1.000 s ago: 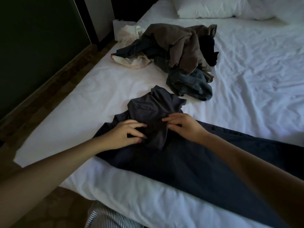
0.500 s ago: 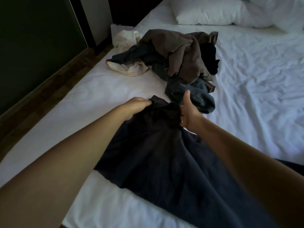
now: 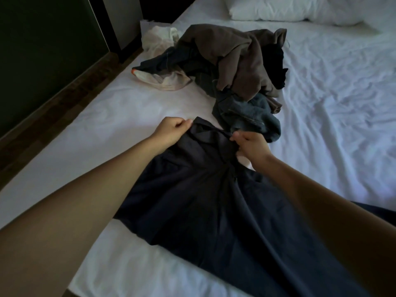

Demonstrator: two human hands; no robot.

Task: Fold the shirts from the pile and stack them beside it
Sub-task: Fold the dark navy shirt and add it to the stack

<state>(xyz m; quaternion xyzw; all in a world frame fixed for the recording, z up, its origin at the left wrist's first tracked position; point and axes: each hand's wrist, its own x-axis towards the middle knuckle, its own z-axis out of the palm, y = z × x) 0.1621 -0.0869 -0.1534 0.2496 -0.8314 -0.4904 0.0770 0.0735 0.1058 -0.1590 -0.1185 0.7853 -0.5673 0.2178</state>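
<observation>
A dark navy shirt (image 3: 205, 202) lies spread on the white bed (image 3: 111, 133), its collar end pointing away from me. My left hand (image 3: 171, 131) pinches the collar's left corner. At the collar's right side my right hand (image 3: 251, 144) grips the fabric, and the cloth between the hands is bunched. Just beyond the collar sits the pile of unfolded clothes (image 3: 231, 67), with a brown garment on top, dark blue pieces under it and a cream one at its left. The shirt's lower part runs out of view at the bottom right.
A white pillow (image 3: 289, 9) lies at the head of the bed. The bed's left edge drops to a wooden floor (image 3: 53, 108) beside a dark wall (image 3: 42, 50). Wrinkled white sheet stretches to the right of the pile.
Both hands moved from the shirt's middle up to its collar end and took hold of it, drawing the shirt away from me toward the pile; the hands now sit wider apart.
</observation>
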